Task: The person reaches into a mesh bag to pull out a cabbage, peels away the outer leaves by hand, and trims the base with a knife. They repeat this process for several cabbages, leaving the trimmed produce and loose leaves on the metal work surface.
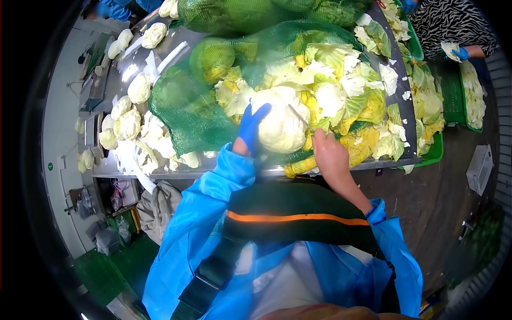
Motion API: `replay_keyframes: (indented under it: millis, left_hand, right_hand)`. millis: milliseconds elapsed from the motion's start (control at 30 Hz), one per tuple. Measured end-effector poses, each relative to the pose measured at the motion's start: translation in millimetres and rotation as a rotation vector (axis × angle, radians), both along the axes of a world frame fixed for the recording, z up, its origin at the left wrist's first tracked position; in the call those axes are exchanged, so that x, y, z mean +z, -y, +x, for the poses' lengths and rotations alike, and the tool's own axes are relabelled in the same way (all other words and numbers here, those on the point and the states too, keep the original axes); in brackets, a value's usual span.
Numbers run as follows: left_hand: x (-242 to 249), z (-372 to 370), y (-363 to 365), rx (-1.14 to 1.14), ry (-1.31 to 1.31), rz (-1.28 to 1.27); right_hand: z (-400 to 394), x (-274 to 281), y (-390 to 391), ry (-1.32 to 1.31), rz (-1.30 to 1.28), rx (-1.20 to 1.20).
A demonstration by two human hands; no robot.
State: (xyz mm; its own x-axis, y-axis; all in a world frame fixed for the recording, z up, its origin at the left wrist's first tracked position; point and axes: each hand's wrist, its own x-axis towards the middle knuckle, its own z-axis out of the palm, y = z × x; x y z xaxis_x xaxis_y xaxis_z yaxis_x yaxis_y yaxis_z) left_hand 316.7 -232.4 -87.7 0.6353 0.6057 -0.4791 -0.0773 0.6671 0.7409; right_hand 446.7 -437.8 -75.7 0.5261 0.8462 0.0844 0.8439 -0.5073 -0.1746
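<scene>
My left hand, in a blue glove, grips the left side of a pale, trimmed cabbage at the table's front edge. Bare and closed, my right hand holds a knife whose thin blade lies against the cabbage's right side. The knife's handle is hidden in my fist. Loose cabbage leaves, green, white and yellowed, pile up behind and right of the cabbage. Beneath and to the left spreads a green mesh bag, with whole cabbages showing inside.
Peeled cabbages and white leaf scraps cover the metal table's left side. Another filled mesh bag lies at the back. Green crates with leaves stand off the right edge. A co-worker's blue-gloved hand holds a pale piece there.
</scene>
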Motion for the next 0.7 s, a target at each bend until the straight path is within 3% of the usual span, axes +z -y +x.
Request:
replay_keyframes:
  millis: [67, 167, 300, 433, 533, 700]
  left_hand:
    - [7.7, 2.8, 9.3, 0.04, -0.028, 0.043]
    - [16.1, 6.3, 15.2, 0.077, -0.019, 0.021]
    - [6.1, 4.4, 13.5, 0.081, -0.047, 0.044]
    - [13.4, 4.2, 12.6, 0.065, -0.018, 0.066]
    - [29.8, 8.0, 21.1, 0.061, -0.045, 0.077]
    - [28.4, 8.6, 19.7, 0.058, -0.039, 0.098]
  right_hand:
    - [2.3, -10.6, -1.7, 0.01, -0.085, -0.07]
    - [19.6, -3.0, -5.5, -0.359, 0.065, -0.054]
    - [33.2, -10.7, -4.0, -1.229, 0.205, -0.223]
    - [20.9, 51.2, -1.5, -0.827, 0.038, -0.11]
    - [20.6, 46.8, -20.4, -0.548, 0.335, -0.008]
    - [32.1, 16.1, -75.0, -0.144, 0.22, 0.053]
